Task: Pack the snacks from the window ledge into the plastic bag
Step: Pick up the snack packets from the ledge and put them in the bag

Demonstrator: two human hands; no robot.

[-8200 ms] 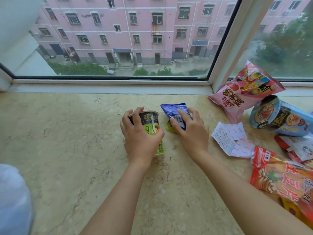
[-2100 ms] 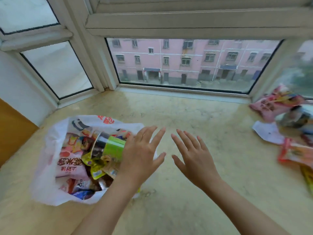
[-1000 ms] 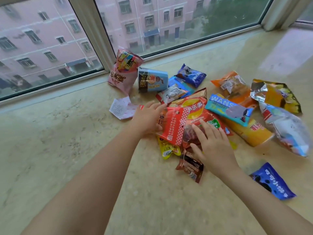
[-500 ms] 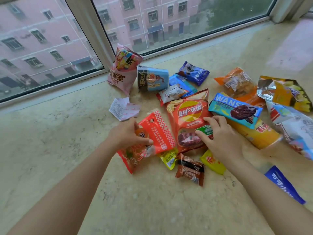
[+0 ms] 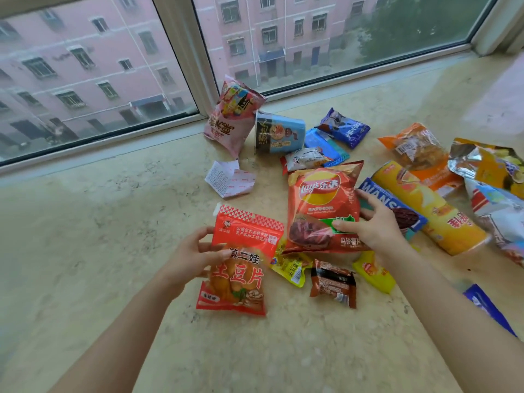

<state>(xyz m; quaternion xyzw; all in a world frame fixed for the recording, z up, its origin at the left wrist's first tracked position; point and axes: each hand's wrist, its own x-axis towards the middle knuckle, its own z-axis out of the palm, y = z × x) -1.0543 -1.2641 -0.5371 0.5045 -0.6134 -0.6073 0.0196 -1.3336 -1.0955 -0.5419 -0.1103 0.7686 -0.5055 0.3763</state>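
Observation:
My left hand [image 5: 192,255] grips the left edge of a red potato-slice pouch [image 5: 241,268], lifted slightly off the marble window ledge [image 5: 99,222]. My right hand [image 5: 374,225] holds the right side of a red Lay's chip bag [image 5: 320,205], thumb on its front. Below them lie a small yellow packet [image 5: 292,269], a brown wrapped snack [image 5: 333,282] and another yellow packet [image 5: 374,272]. The plastic bag is out of view.
Behind lie a pink bag [image 5: 232,117], a blue cup [image 5: 279,133], blue packets [image 5: 344,127], a folded paper [image 5: 229,178]. To the right lie a yellow chip tube [image 5: 436,214], a blue Wansu packet [image 5: 397,205], orange and foil bags [image 5: 493,163]. The window frame [image 5: 184,58] rises behind.
My left hand has pulled the red pouch leftward and toward me, clear of the pile. My right hand has closed on the Lay's bag and tilted it up.

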